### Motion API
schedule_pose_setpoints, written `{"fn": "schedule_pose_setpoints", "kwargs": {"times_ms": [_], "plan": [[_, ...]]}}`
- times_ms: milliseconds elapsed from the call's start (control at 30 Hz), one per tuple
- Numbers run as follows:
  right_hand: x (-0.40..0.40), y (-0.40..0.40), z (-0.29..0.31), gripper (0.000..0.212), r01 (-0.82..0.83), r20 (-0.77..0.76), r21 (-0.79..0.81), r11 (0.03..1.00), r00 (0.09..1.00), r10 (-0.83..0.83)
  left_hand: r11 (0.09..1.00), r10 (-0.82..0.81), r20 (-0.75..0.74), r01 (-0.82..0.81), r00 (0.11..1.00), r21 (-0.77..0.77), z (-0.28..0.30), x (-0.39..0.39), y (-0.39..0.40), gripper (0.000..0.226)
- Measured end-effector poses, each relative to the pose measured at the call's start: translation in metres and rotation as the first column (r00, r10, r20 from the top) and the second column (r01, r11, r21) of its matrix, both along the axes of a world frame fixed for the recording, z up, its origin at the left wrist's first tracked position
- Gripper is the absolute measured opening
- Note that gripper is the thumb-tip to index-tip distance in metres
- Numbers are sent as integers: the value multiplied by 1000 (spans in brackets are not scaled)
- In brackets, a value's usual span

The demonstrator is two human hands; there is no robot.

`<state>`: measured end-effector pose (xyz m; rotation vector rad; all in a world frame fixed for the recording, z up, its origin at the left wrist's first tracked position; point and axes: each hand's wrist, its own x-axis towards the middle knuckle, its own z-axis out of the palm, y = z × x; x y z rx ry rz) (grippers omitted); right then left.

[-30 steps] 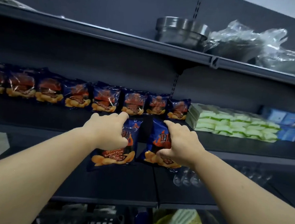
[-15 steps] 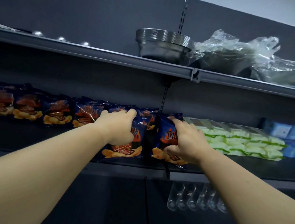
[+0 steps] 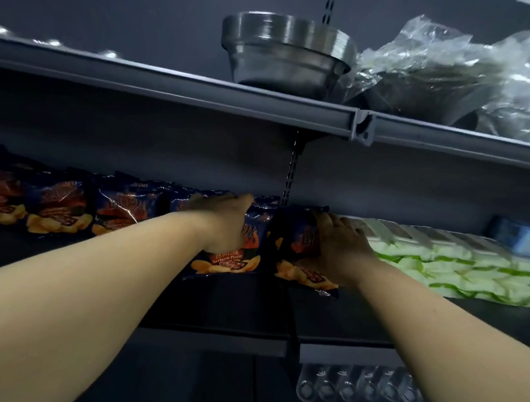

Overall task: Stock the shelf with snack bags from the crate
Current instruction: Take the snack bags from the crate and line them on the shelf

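Observation:
Both arms reach into the dark middle shelf (image 3: 223, 305). My left hand (image 3: 224, 223) grips the top of a blue barbecue snack bag (image 3: 230, 261) standing on the shelf. My right hand (image 3: 339, 251) grips a second blue snack bag (image 3: 299, 267) just to its right, tilted slightly. A row of matching snack bags (image 3: 60, 210) stands along the back of the shelf to the left, behind and beside my left hand. The crate is out of view.
White and green packs (image 3: 461, 267) lie stacked right of my right hand, with blue boxes (image 3: 527, 240) beyond. The upper shelf (image 3: 171, 85) holds stacked steel bowls (image 3: 285, 53) and plastic-wrapped items (image 3: 457, 73). Clear glasses (image 3: 353, 388) lie on the lower shelf.
Both hands have carried the two bags up from below the shelf edge and deeper onto the shelf, toward the back row. The view has tilted upward.

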<state>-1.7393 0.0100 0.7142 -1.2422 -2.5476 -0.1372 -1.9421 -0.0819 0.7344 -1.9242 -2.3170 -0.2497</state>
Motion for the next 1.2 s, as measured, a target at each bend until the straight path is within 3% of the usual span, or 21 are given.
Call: {"fn": "schedule_pose_setpoints", "kwargs": {"times_ms": [167,533,800,1200], "plan": [[-8,50,-5,100,-100,-3,9,995,995,100,995,-32,-8,32,999,94,-10,-9,50,65],[-32,116,-22,104,-178,30,-15,984,983,179,1000,20,-21,-20,1000,-8,-25,-23,111,71],[-39,133,-34,103,-183,92,17,983,979,181,999,29,9,-29,1000,-44,-39,-29,128,74],[-47,149,-45,97,-158,133,52,986,980,150,998,54,-93,-52,994,21,-52,-33,144,70]]}}
